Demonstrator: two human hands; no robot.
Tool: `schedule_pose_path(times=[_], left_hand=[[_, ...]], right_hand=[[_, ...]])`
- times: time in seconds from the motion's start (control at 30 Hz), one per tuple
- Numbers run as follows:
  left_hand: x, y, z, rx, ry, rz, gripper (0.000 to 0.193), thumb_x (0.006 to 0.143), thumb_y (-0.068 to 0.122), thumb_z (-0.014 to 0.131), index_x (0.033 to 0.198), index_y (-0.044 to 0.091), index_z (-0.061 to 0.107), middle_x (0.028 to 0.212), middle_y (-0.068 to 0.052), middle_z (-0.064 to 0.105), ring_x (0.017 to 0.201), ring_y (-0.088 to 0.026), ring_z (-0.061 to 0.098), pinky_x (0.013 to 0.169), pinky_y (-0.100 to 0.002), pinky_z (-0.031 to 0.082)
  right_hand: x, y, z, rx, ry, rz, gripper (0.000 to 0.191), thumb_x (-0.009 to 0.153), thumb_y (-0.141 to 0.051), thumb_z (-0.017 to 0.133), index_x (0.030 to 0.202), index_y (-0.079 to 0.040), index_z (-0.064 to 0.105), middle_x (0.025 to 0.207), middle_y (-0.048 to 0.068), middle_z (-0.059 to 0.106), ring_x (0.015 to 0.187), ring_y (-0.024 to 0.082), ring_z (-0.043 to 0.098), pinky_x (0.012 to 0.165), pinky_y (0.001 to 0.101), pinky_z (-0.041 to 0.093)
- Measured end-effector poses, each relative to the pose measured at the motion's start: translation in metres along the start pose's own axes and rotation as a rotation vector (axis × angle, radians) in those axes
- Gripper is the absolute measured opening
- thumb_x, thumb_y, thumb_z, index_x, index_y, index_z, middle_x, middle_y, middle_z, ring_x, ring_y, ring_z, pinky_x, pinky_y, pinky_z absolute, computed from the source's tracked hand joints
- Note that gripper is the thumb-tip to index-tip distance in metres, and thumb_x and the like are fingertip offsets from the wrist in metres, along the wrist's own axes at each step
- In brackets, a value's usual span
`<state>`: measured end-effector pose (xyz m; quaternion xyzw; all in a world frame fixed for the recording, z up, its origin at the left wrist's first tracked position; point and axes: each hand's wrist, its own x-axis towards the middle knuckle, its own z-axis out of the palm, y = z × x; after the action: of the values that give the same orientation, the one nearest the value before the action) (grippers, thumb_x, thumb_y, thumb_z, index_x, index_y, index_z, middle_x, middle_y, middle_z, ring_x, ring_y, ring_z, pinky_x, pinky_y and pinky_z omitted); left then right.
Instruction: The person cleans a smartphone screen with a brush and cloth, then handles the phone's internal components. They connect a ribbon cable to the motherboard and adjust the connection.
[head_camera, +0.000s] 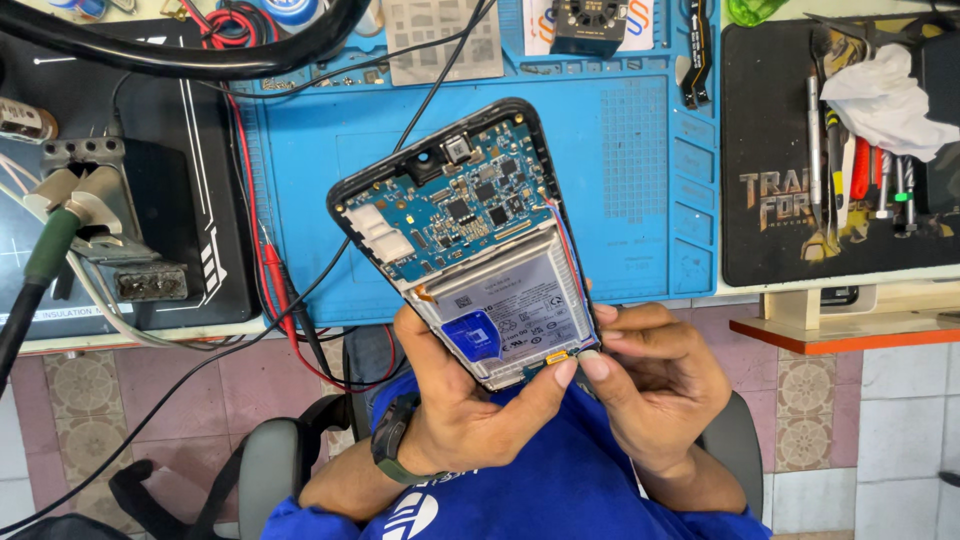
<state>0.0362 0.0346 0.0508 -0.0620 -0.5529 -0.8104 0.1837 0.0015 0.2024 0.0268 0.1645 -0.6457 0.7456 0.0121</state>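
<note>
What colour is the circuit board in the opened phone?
Blue, studded with black chips: the circuit board of the phone, shown in the head view.

left hand (455, 400): bare, no glove, no rings seen | left wrist: dark watch (392, 440), olive-black strap | right hand (655, 385): bare, no watch | torso: bright blue shirt (560, 480), short sleeves, white logo on chest

This is a phone repair workshop: a blue repair mat (640, 160) covers the surface (880, 290), screwdrivers and tweezers (850, 170) lie on a black pad, red and black probe leads (275, 270) trail across, and an opened phone (480, 240) bares its circuit board.
</note>
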Motion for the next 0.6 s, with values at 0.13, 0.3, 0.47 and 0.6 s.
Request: schedule_pose_path(times=[0.13, 0.3, 0.47, 0.6], left_hand=[[-0.0019, -0.0021, -0.0007, 0.041, 0.021, 0.014, 0.083, 0.098, -0.012, 0.070, 0.153, 0.006, 0.011, 0.141, -0.026, 0.053, 0.124, -0.028, 0.069, 0.108, -0.039, 0.059], [-0.0040, -0.0044, -0.0009, 0.056, 0.045, 0.015, 0.083, 0.096, -0.011, 0.071, 0.152, 0.005, 0.012, 0.141, -0.023, 0.051, 0.123, -0.026, 0.068, 0.106, -0.037, 0.059], [-0.0060, -0.0040, -0.0002, 0.045, 0.049, -0.001, 0.082, 0.098, -0.012, 0.070, 0.153, 0.006, 0.013, 0.140, -0.020, 0.053, 0.122, -0.022, 0.068, 0.105, -0.034, 0.059], [-0.0073, -0.0045, 0.0022, 0.010, 0.067, -0.010, 0.081, 0.099, -0.013, 0.070, 0.153, 0.006, 0.013, 0.140, -0.018, 0.053, 0.122, -0.021, 0.068, 0.106, -0.034, 0.058]], right_hand=[[0.0001, -0.0016, -0.0011, 0.005, -0.003, 0.016, 0.020, 0.097, 0.006, 0.073, 0.112, 0.003, 0.060, 0.116, 0.021, 0.069, 0.107, 0.017, 0.071, 0.093, 0.0297, 0.062], [0.0005, -0.0034, -0.0021, -0.019, -0.011, 0.026, 0.020, 0.097, 0.007, 0.073, 0.112, 0.003, 0.060, 0.116, 0.021, 0.070, 0.106, 0.016, 0.072, 0.093, 0.0287, 0.062], [0.0004, -0.0023, -0.0013, -0.005, -0.003, 0.023, 0.020, 0.096, 0.007, 0.073, 0.112, 0.003, 0.060, 0.116, 0.022, 0.069, 0.107, 0.017, 0.071, 0.092, 0.0286, 0.062], [-0.0008, -0.0027, -0.0013, -0.023, -0.004, 0.022, 0.020, 0.096, 0.007, 0.073, 0.112, 0.003, 0.060, 0.117, 0.021, 0.069, 0.107, 0.016, 0.071, 0.092, 0.0286, 0.062]])
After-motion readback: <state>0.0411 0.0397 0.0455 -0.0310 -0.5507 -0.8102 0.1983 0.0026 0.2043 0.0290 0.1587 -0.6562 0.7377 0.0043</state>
